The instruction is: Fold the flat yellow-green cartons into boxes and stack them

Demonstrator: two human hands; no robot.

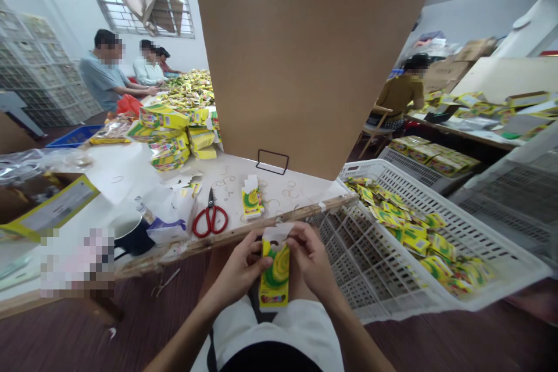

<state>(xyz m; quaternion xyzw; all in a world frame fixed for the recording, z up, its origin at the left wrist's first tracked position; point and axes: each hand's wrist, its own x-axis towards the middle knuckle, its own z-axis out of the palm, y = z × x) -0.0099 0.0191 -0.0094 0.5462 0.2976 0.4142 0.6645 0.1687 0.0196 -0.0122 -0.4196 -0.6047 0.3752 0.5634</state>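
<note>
Above my lap I hold a small yellow-green box (274, 273), upright, with its white top flap raised. My left hand (244, 261) is closed on the box's left side, thumb across the front. At the upper right edge, by the flap, the fingers of my right hand (308, 253) pinch the box. What is inside it cannot be seen. On the table edge just beyond stands another such box (251, 200) with a white flap up. Red-handled scissors (210, 218) lie left of it.
A white plastic crate (492, 232) with many small yellow boxes is at my right. A large cardboard sheet (305, 70) stands on the table (222, 171), behind a black wire stand (272, 161). A dark mug (131, 235) sits left. Several people work farther off.
</note>
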